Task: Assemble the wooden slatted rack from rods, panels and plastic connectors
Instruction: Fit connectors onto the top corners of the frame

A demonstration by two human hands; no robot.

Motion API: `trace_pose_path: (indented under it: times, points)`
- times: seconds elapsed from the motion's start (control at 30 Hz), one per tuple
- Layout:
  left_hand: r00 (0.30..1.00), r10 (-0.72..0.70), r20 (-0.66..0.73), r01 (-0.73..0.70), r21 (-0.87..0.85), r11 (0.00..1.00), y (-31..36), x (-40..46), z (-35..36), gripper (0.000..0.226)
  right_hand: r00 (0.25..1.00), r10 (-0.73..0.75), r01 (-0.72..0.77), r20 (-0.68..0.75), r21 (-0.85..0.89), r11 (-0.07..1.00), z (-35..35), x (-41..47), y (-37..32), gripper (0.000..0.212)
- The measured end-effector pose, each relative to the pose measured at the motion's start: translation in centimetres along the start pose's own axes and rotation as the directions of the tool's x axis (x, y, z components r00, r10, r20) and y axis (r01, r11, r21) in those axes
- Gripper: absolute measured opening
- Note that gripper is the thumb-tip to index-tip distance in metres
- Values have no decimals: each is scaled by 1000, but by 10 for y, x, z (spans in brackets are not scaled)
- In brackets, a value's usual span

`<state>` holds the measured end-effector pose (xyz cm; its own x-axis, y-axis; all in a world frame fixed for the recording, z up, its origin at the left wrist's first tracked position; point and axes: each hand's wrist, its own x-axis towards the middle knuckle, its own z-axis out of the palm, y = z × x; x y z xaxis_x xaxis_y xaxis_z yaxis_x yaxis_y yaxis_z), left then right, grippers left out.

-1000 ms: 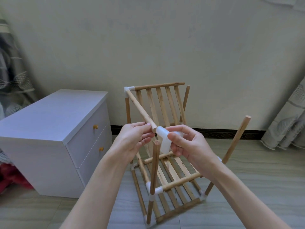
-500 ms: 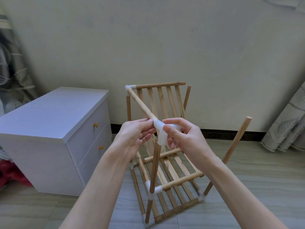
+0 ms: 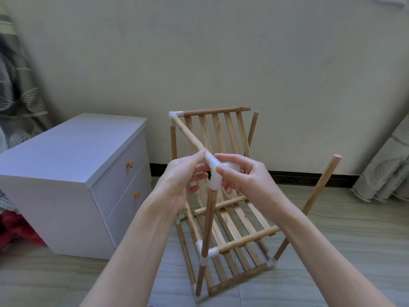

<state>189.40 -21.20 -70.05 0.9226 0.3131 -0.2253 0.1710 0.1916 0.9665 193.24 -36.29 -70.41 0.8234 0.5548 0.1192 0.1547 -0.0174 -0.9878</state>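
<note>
Since 1 s ago you've seated the translucent white plastic corner connector (image 3: 215, 173) down onto the near upright round wooden rod (image 3: 209, 220), w/ the long slanted wooden top rod (image 3: 190, 136) already in its other socket. Left to right: your left hand (image 3: 180, 181) pinches the top rod just beside the connector, fingers curled round it, and your right hand (image 3: 245, 180) is clamped on the connector itself, thumb on top. Likely light, stiff, slick plastic on light wood, so hold at the joint, not mid-rod; the half-built wooden slatted rack (image 3: 221, 196) stands on the floor below, btw your forearms.
</note>
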Motion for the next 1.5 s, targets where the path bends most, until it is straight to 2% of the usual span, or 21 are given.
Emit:
trace_pose_path:
  times: [0.23, 0.4, 0.6, 0.73, 0.83, 0.9, 1.03, 1.17, 1.33, 1.5]
  points:
    - [996, 3, 85, -2, -22, 1000, 3, -4, -4, 40, 1000, -8, 8, -5, 37, 999, 2, 1, 1, 35]
    - [995, 17, 99, -15, -21, 1000, 2, -4, -5, 41, 1000, -13, 12, 1, 52, 999, 2, 2, 1, 38]
    - [996, 27, 84, -25, -24, 999, -6, -4, -7, 38, 997, -67, 70, 36, -94, 993, 3, -2, 2, 33]
    - [991, -31, 132, 31, 4, 1000, -14, -7, -9, 35, 989, -125, 139, 73, -234, 962, 8, -7, 10, 36]
    - [985, -82, 152, 81, 11, 997, -20, -8, -12, 37, 988, -147, 152, 39, -260, 954, 8, -10, 19, 38]
    - [988, -73, 134, 71, 15, 997, -24, -9, -14, 40, 987, -160, 162, 30, -268, 950, 8, -10, 23, 39]
    - [998, 33, 47, -34, 25, 999, -23, -5, -13, 33, 985, -174, 173, 22, -289, 942, 7, -10, 25, 31]
    - [1000, -21, -10, 19, -145, 989, -3, 12, -10, 36, 968, -249, 232, 6, -384, 893, 10, -6, 26, 28]
    - [997, -62, -44, 55, -151, 987, 0, 32, -3, 33, 948, -319, 290, -10, -385, 876, 17, -2, 30, 33]
    - [995, -92, -45, 80, -217, 973, -3, 35, 3, 28, 954, -294, 261, -65, -307, 915, 16, 6, 31, 34]
